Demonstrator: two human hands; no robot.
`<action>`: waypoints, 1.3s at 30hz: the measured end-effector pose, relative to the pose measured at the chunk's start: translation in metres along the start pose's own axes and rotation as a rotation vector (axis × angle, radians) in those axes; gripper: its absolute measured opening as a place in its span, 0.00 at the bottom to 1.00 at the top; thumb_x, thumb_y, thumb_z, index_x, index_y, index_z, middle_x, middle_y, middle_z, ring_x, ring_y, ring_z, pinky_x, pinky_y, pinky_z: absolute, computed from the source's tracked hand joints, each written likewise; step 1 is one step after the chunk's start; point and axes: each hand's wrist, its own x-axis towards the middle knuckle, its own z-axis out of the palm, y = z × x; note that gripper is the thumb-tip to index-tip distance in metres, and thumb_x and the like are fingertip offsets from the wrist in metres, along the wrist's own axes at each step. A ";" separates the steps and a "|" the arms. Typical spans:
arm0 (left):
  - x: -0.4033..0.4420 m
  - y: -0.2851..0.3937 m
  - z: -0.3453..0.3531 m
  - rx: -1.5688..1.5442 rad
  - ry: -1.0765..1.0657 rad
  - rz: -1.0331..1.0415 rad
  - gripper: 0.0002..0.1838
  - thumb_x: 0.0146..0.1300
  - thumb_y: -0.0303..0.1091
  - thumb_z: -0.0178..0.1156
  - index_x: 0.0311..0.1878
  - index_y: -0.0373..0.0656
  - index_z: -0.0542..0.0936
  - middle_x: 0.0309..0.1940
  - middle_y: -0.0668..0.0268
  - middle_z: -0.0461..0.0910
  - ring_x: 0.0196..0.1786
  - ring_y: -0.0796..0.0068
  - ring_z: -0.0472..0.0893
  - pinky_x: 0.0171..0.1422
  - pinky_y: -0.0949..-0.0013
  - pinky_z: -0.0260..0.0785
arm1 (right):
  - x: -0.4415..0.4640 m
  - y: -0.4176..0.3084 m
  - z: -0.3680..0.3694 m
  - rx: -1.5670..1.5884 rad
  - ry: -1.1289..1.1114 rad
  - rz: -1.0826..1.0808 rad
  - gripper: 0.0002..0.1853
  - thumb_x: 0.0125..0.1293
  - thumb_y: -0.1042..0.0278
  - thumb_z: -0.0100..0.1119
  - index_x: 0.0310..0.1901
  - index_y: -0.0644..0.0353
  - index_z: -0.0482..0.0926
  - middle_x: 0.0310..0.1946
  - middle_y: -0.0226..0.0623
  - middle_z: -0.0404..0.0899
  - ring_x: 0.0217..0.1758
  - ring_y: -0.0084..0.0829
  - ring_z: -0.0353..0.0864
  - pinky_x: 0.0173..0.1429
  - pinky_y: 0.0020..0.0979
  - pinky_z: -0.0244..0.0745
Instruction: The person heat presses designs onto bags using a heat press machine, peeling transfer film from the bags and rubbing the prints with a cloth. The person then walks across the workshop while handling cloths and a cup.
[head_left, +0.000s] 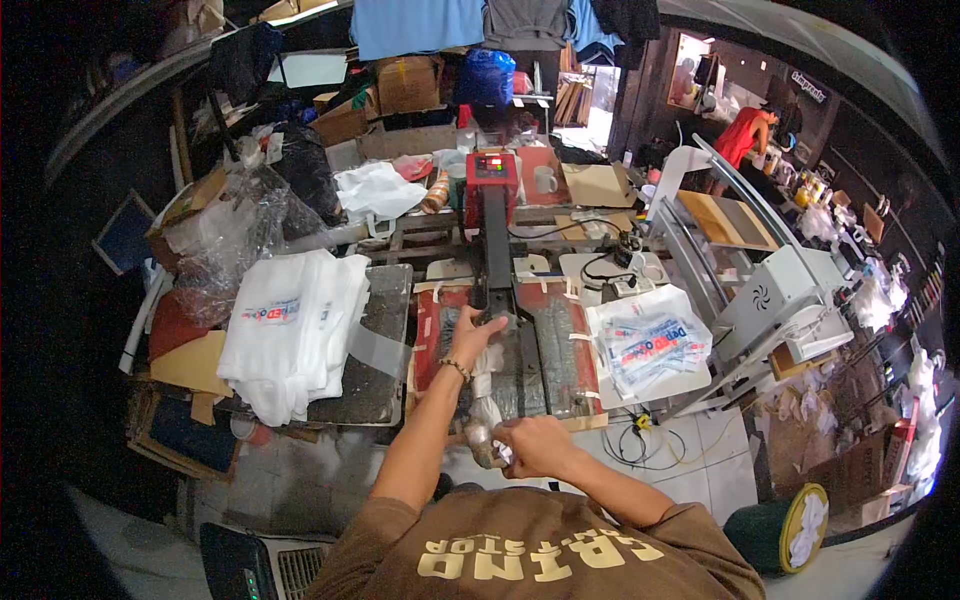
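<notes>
A heat press (pixel 492 185) with a red head box and lit display stands in the middle, its dark arm running toward me. My left hand (pixel 476 338) lies on the press near the arm's front end, thumb and fingers apart. My right hand (pixel 535 446) is closed at the wrapped front end of the press handle (pixel 484 434); a whitish bit shows by its fingers, too small to make out. Left of the press lies a stack of white printed bags (pixel 290 335). To the right, printed sheets (pixel 650 345) rest on a pale board.
A grey machine (pixel 775 300) with a metal frame stands at the right. Clear plastic (pixel 240 215) is heaped at the left. Cardboard boxes (pixel 408 84) sit behind. A person in red (pixel 740 138) bends over a far table. A green bin (pixel 785 530) stands at lower right.
</notes>
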 end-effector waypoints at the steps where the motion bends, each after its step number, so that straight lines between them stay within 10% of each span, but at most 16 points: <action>1: 0.003 -0.006 0.000 0.001 0.001 0.001 0.32 0.51 0.43 0.78 0.50 0.38 0.71 0.40 0.61 0.79 0.41 0.72 0.77 0.45 0.67 0.71 | 0.000 -0.001 -0.001 -0.007 -0.014 0.004 0.24 0.41 0.58 0.70 0.43 0.52 0.82 0.35 0.39 0.85 0.35 0.47 0.85 0.37 0.46 0.80; 13: -0.006 0.006 -0.001 -0.086 -0.025 -0.013 0.33 0.49 0.46 0.79 0.50 0.38 0.72 0.40 0.62 0.78 0.41 0.73 0.76 0.44 0.67 0.70 | 0.000 -0.003 -0.002 -0.017 -0.029 0.044 0.22 0.42 0.58 0.70 0.43 0.51 0.83 0.35 0.40 0.85 0.35 0.47 0.85 0.37 0.46 0.80; 15: -0.006 0.006 -0.001 -0.035 -0.016 0.000 0.32 0.51 0.44 0.78 0.52 0.37 0.72 0.47 0.58 0.80 0.49 0.69 0.78 0.57 0.65 0.69 | 0.001 -0.002 0.001 -0.005 -0.076 0.081 0.24 0.41 0.59 0.73 0.44 0.51 0.83 0.36 0.40 0.85 0.38 0.47 0.85 0.40 0.47 0.80; 22: 0.010 -0.014 0.002 -0.145 -0.066 0.036 0.32 0.50 0.44 0.78 0.50 0.38 0.71 0.40 0.61 0.78 0.42 0.71 0.77 0.47 0.65 0.71 | -0.001 -0.002 0.003 0.010 -0.040 0.062 0.24 0.42 0.59 0.76 0.44 0.51 0.82 0.36 0.42 0.84 0.41 0.47 0.85 0.43 0.49 0.80; 26: 0.019 0.027 -0.013 0.240 -0.078 0.042 0.30 0.47 0.27 0.73 0.51 0.33 0.69 0.47 0.56 0.76 0.46 0.65 0.78 0.52 0.66 0.71 | -0.009 -0.027 -0.077 0.015 0.016 0.073 0.23 0.43 0.58 0.72 0.44 0.53 0.83 0.34 0.43 0.84 0.36 0.48 0.85 0.41 0.46 0.80; 30: 0.036 0.076 -0.040 -0.144 -0.494 -0.026 0.30 0.63 0.61 0.61 0.45 0.37 0.77 0.41 0.62 0.79 0.44 0.71 0.76 0.47 0.63 0.70 | -0.004 -0.044 -0.177 -0.036 0.207 -0.123 0.23 0.45 0.51 0.70 0.42 0.56 0.84 0.30 0.46 0.83 0.35 0.48 0.85 0.41 0.47 0.80; 33: -0.015 0.138 -0.069 -0.024 -0.256 0.254 0.31 0.70 0.56 0.56 0.65 0.41 0.73 0.53 0.59 0.77 0.52 0.69 0.76 0.56 0.66 0.71 | 0.012 -0.045 -0.234 -0.156 0.321 -0.253 0.23 0.47 0.46 0.68 0.36 0.57 0.84 0.27 0.47 0.81 0.32 0.49 0.84 0.39 0.48 0.79; 34: 0.039 0.086 -0.075 0.123 0.010 0.728 0.27 0.71 0.48 0.58 0.66 0.41 0.71 0.47 0.63 0.79 0.47 0.73 0.77 0.49 0.68 0.72 | 0.020 -0.043 -0.249 -0.258 0.385 -0.271 0.24 0.49 0.44 0.67 0.36 0.58 0.84 0.27 0.47 0.81 0.32 0.50 0.83 0.39 0.48 0.79; 39: -0.151 0.213 -0.103 0.017 0.397 0.892 0.09 0.65 0.26 0.62 0.46 0.34 0.81 0.37 0.64 0.81 0.39 0.76 0.79 0.47 0.73 0.71 | 0.051 -0.045 -0.329 -0.292 0.477 -0.328 0.22 0.53 0.53 0.73 0.43 0.61 0.82 0.33 0.42 0.83 0.35 0.39 0.84 0.41 0.39 0.78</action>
